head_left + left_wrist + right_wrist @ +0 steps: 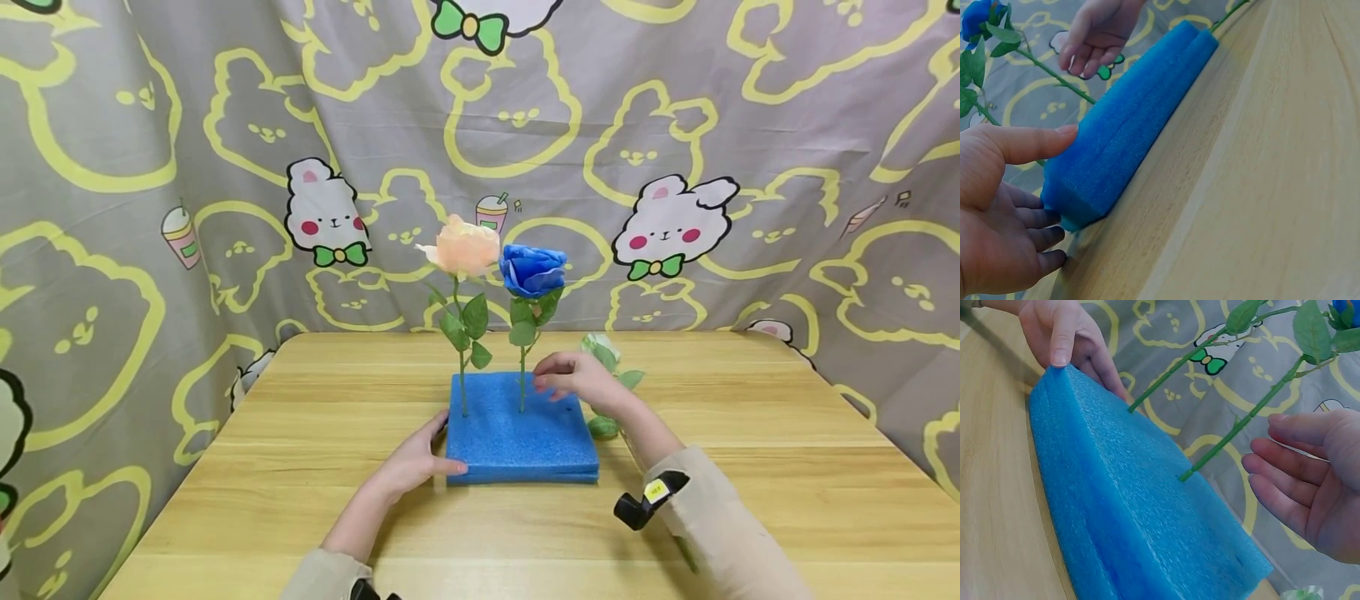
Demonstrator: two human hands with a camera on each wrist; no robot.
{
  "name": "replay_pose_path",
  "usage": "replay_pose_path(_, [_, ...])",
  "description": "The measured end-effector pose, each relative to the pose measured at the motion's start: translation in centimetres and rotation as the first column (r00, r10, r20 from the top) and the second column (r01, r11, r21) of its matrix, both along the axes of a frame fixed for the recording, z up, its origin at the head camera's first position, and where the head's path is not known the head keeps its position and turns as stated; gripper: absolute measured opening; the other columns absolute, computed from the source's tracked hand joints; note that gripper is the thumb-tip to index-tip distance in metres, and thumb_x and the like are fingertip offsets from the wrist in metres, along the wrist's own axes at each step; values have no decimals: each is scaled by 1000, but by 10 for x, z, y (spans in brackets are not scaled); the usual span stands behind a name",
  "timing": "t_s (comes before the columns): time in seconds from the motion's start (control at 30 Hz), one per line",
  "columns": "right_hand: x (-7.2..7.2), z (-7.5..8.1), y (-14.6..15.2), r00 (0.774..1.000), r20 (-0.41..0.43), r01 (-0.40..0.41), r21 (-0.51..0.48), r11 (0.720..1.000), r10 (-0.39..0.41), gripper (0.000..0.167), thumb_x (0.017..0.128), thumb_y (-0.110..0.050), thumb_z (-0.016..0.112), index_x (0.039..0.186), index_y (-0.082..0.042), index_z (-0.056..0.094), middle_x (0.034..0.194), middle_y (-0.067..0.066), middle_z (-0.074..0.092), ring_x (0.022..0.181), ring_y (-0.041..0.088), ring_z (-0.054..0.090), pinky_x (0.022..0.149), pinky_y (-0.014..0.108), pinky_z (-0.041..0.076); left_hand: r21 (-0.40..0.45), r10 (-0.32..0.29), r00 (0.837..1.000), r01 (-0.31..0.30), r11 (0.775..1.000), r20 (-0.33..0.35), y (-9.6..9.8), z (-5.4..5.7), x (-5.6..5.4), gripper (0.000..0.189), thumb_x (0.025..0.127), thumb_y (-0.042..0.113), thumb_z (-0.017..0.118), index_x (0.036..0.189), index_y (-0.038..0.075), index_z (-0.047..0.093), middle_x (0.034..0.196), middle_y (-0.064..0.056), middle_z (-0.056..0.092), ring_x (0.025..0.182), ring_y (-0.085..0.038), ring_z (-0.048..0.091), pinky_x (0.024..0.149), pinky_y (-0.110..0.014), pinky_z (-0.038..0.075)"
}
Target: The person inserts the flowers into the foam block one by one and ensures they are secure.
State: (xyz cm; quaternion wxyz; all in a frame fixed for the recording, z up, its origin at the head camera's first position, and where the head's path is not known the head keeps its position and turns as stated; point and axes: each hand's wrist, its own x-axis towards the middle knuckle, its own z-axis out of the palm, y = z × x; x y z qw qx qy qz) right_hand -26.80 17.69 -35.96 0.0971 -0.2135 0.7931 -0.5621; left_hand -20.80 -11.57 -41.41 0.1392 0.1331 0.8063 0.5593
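Note:
A blue foam block [517,446] lies on the table with two artificial roses upright in it. The peach rose [467,246] stands at its left, the blue rose [533,271] near its middle. My left hand [412,465] rests against the block's left front corner, thumb [1054,142] laid on the foam and fingers along the side. Behind the right part of the block, my right hand [581,382] hovers beside the blue rose's stem [1241,425]. A gap shows between its loosely bent fingers and the stem, and nothing is in the hand.
A white rose [600,343] with green leaves lies on the table right of the block, its stem partly hidden under my right forearm. A small dark hole [568,409] marks the foam's right side. A patterned curtain [525,125] hangs behind the wooden table [300,417].

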Motion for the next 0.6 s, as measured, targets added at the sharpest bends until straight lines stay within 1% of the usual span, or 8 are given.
replay_pose_path(0.23, [7, 4, 16, 1000, -16, 11, -3, 1000, -11, 40, 93, -18, 57, 118, 13, 53, 108, 30, 60, 98, 41, 60, 79, 47, 52, 20, 5, 1000, -5, 1000, -11, 3, 0, -1, 96, 72, 10, 78, 144, -7, 18, 150, -23, 17, 137, -39, 11, 109, -54, 10])
replay_pose_path(0.4, [10, 5, 28, 999, -13, 48, 10, 999, -47, 44, 93, -22, 57, 121, 12, 52, 108, 29, 60, 98, 37, 61, 80, 44, 52, 22, 7, 1000, -7, 1000, -10, 3, 0, 0, 96, 72, 10, 78, 145, -6, 18, 150, -23, 17, 137, -39, 11, 108, -54, 10])
replay_pose_path(0.47, [12, 6, 33, 998, -14, 68, 9, 998, -68, 44, 93, -23, 58, 121, 11, 52, 108, 28, 61, 97, 35, 62, 80, 46, 51, 21, 6, 1000, -5, 1000, -10, 3, 0, 0, 96, 72, 10, 78, 145, -6, 17, 150, -23, 17, 137, -40, 11, 108, -54, 10])
replay_pose_path(0.6, [16, 8, 43, 994, -19, 104, 4, 995, -104, 45, 94, -22, 56, 123, 11, 50, 106, 26, 62, 95, 29, 63, 80, 46, 51, 23, 8, 1000, -7, 1000, -10, 2, 1, 1, 96, 72, 10, 78, 145, -6, 17, 150, -24, 17, 137, -40, 11, 108, -54, 10])
